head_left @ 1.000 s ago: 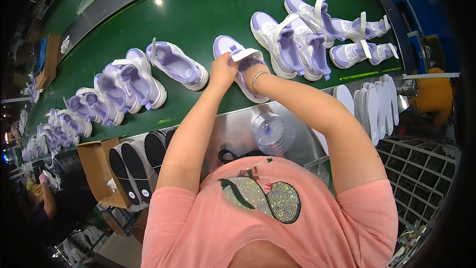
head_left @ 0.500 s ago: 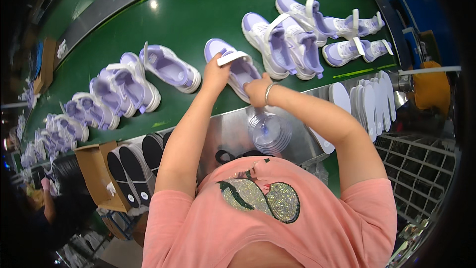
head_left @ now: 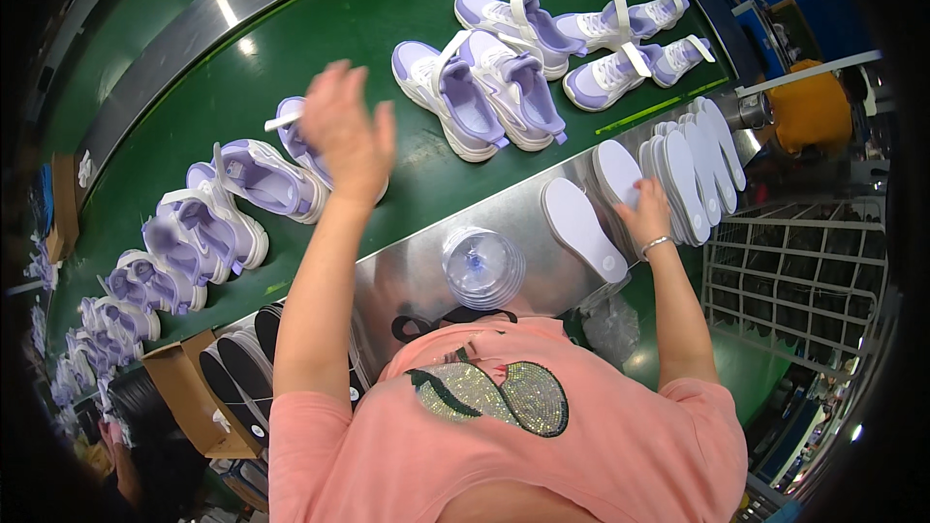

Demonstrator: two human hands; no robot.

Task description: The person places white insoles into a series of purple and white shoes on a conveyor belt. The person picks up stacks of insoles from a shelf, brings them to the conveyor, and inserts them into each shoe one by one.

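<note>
My left hand [head_left: 347,140], slightly blurred, is raised over the green belt with fingers and thumb apart. It holds nothing and partly hides a lilac-and-white shoe [head_left: 294,138] with a white strap. On the right, my right hand [head_left: 647,216] reaches to a stack of white insoles [head_left: 612,167], its fingertips at the edge of the top one. Those fingers look spread, not closed around it. Another white insole [head_left: 581,223] lies just left of that stack. Beside the covered shoe, a similar shoe [head_left: 262,179] faces up with its opening showing.
Paired lilac-and-white shoes [head_left: 475,87] stand along the green belt [head_left: 334,29] at right, with more in a row at left. A clear plastic container [head_left: 482,266] sits on the metal ledge [head_left: 397,286]. Black insoles [head_left: 232,378] stand by a cardboard box [head_left: 184,392]. A wire rack [head_left: 790,281] is at right.
Both hands have come off the shoe they were on. My right hand has moved right to the white insoles; my left hand has lifted leftward. The shoes appear shifted left in view.
</note>
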